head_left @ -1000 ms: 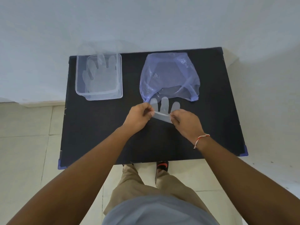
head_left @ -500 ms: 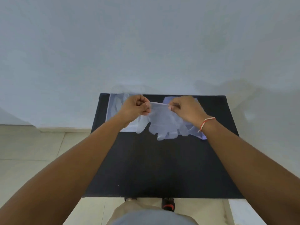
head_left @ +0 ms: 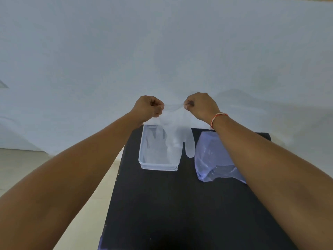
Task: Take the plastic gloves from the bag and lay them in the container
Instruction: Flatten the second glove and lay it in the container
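Both my hands, left hand (head_left: 148, 107) and right hand (head_left: 199, 105), pinch a glove (head_left: 177, 139) by its cuff, hanging over the container (head_left: 158, 166); it seems some gloves lie inside already. More may remain in the bag (head_left: 212, 156).

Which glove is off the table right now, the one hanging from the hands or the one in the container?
The hanging glove, pinched at its cuff by the left hand and right hand. The other glove lies flat inside the clear container.
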